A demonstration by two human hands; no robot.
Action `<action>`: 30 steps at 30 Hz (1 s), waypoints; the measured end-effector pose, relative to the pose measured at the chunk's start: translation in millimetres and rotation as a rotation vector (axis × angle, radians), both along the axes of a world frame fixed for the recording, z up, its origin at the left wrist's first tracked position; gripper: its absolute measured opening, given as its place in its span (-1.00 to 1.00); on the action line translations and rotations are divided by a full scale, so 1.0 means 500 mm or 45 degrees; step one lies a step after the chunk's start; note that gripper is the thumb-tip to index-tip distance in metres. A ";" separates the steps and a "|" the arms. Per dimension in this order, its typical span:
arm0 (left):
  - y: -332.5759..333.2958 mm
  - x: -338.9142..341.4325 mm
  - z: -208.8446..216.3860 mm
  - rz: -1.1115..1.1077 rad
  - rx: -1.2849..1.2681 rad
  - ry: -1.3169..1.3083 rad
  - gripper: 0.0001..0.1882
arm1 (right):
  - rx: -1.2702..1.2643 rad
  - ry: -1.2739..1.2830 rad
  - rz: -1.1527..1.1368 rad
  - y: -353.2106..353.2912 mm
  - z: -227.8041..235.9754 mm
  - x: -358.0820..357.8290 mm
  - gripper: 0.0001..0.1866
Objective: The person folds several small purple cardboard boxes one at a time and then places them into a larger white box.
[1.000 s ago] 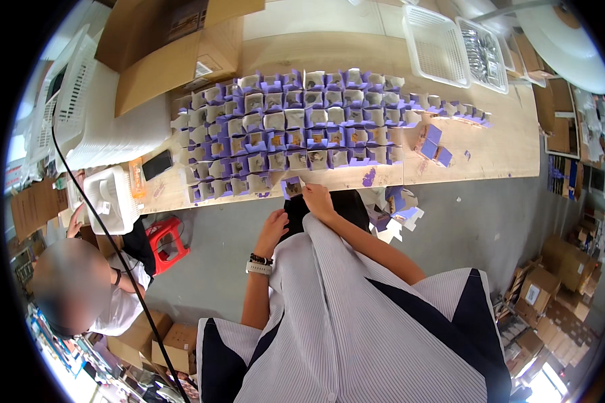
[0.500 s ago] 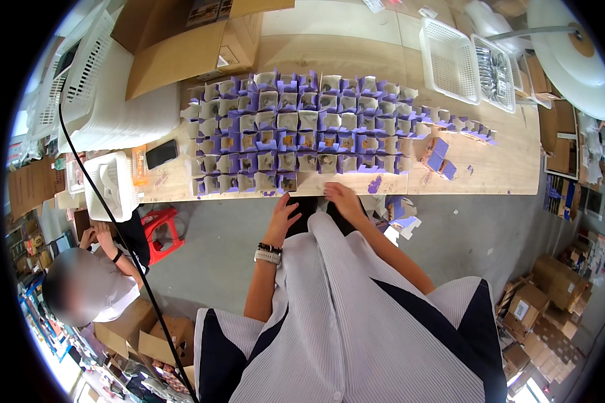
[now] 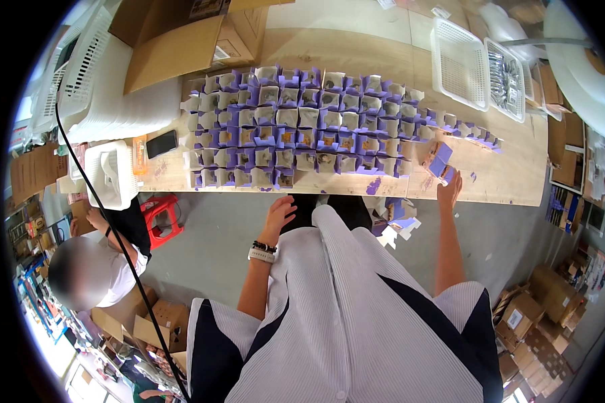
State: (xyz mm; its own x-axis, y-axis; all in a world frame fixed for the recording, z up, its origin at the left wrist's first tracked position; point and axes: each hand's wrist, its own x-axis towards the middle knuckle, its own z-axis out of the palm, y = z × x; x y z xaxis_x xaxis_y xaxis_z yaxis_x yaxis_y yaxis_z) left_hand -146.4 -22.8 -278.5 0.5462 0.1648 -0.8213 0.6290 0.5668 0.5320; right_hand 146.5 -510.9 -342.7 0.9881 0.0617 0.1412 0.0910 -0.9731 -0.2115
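Note:
Rows of small open purple-and-grey boxes [image 3: 286, 138] stand packed together on the wooden table. To their right lie a few purple-and-brown boxes [image 3: 438, 158], apart from the main block. My right hand [image 3: 449, 191] is at the near end of these, its fingers closed around the corner of the nearest box; part of that box is hidden by the hand. My left hand [image 3: 279, 215] hangs just off the table's front edge, fingers apart, holding nothing. A bracelet and a pale watch sit on the left wrist.
White baskets [image 3: 458, 64] stand at the back right, one with silvery packets. A cardboard box [image 3: 175, 60], a phone [image 3: 162, 144] and a white tray [image 3: 111, 176] are on the left. Another person [image 3: 91, 269] sits by a red stool [image 3: 161, 220]. Torn cardboard [image 3: 398, 218] lies below the table edge.
My right hand has moved from the middle of the table's front edge out to the right, reaching the separate purple boxes. My left hand stays nearly in place.

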 end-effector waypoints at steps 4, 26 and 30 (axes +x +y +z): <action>-0.026 0.027 0.069 -0.172 0.093 0.008 -0.61 | -0.090 0.271 0.071 0.024 -0.007 0.048 -0.27; -0.084 0.140 0.159 -0.816 0.584 -0.316 -0.67 | -0.293 0.199 0.190 0.107 0.050 0.071 -0.29; -0.080 0.156 0.176 -0.869 0.594 -0.454 -0.68 | -0.202 0.193 0.064 0.097 0.046 0.059 -0.28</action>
